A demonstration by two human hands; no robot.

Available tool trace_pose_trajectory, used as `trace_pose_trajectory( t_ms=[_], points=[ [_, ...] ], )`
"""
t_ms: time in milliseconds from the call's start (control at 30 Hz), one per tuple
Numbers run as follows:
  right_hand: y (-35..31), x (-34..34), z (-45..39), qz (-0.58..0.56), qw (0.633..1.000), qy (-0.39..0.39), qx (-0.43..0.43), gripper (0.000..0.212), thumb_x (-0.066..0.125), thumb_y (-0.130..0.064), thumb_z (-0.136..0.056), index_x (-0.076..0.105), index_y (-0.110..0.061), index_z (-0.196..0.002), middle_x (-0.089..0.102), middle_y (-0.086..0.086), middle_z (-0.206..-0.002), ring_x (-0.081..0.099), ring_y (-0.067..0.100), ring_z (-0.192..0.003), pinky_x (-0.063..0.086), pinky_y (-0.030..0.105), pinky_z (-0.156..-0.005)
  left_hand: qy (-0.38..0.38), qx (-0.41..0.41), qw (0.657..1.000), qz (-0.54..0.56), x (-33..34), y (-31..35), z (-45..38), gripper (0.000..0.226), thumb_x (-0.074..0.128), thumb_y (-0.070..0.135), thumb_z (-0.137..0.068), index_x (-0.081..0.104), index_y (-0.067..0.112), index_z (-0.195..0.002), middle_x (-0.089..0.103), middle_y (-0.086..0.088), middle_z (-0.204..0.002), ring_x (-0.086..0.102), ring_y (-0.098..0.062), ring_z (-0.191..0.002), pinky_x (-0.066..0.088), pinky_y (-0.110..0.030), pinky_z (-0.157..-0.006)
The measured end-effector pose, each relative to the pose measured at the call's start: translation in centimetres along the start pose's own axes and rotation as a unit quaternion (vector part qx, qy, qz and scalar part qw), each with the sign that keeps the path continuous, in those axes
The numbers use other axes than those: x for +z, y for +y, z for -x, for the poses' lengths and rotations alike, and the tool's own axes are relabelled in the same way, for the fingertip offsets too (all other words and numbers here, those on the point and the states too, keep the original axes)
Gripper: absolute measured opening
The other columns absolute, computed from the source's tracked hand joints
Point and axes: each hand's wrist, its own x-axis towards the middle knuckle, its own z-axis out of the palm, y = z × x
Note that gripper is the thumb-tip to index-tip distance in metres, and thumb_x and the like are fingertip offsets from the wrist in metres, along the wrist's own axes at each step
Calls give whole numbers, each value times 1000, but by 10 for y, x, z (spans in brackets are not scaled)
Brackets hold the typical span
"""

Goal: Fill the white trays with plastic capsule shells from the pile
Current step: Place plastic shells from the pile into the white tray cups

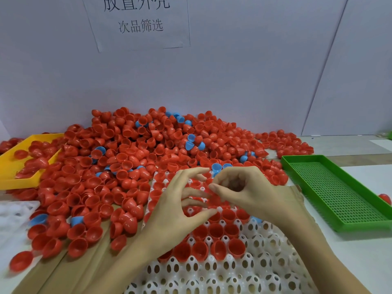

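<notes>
A big pile of red capsule shells (135,158), with a few blue ones mixed in, fills the table's middle against the back wall. A white tray (214,270) with round sockets lies in front of me; its far rows hold red shells, open side up, its near rows are bare. Over the tray's far part, my left hand (180,206) hovers with fingers spread and loosely bent, holding nothing I can see. My right hand (244,192) is beside it, thumb and fingers curled toward each other; whether they pinch a shell I cannot tell. A blue shell (216,167) sits just beyond the fingertips.
A yellow tray (12,164) with red shells stands at the left. A green perforated tray (337,192) lies at the right, with one red shell (385,198) beyond its right rim. Another white tray (14,213) shows at the left edge. Brown cardboard (70,270) lies under the pile's front.
</notes>
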Motion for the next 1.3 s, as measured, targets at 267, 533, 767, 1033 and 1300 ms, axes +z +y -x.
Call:
trace_pose_trajectory(
  t_ms=[267, 533, 767, 1033, 1300],
  points=[
    [-1, -11, 1, -83, 995, -44, 35, 15, 67, -14, -104, 80, -21, -110, 69, -8, -77, 61, 9, -64, 52, 19, -64, 31, -11, 995, 93, -4, -2, -6, 66, 82, 3, -87, 57, 34, -138, 63, 9, -126, 73, -25, -105, 57, -26, -93],
    [11, -7, -1, -42, 998, -23, 40, 13, 76, -10, -97, 80, -21, -104, 73, 4, -86, 68, 18, -75, 58, 30, -77, 22, -47, 991, 123, -11, -5, -8, 53, 83, 12, -89, 61, 34, -133, 66, 12, -125, 75, -22, -105, 60, -28, -92],
    [-3, -50, 8, 8, 994, -42, 99, 8, 76, -15, -97, 79, -15, -104, 76, 7, -83, 71, 17, -73, 58, 24, -72, 170, -43, 982, -67, -47, -13, -15, 19, 77, 24, -93, 70, 33, -109, 69, 14, -94, 67, -7, -85, 56, -20, -74],
    [-20, -51, 64, 153, 967, -163, 125, 9, 81, -34, -94, 76, -41, -92, 65, 1, -78, 54, 1, -64, 44, 17, -61, 150, -122, 857, -477, -70, -29, -11, 20, 53, 43, -104, 61, 26, -111, 63, 6, -73, 68, -22, -74, 44, -32, -58],
    [-14, -35, 75, 189, 964, -140, 127, 6, 82, -40, -91, 77, -41, -94, 64, -6, -80, 54, 4, -66, 47, 21, -63, 95, -132, 859, -485, -72, -27, -10, 27, 50, 44, -105, 62, 23, -119, 66, 6, -80, 67, -16, -76, 51, -31, -61]
  ],
)
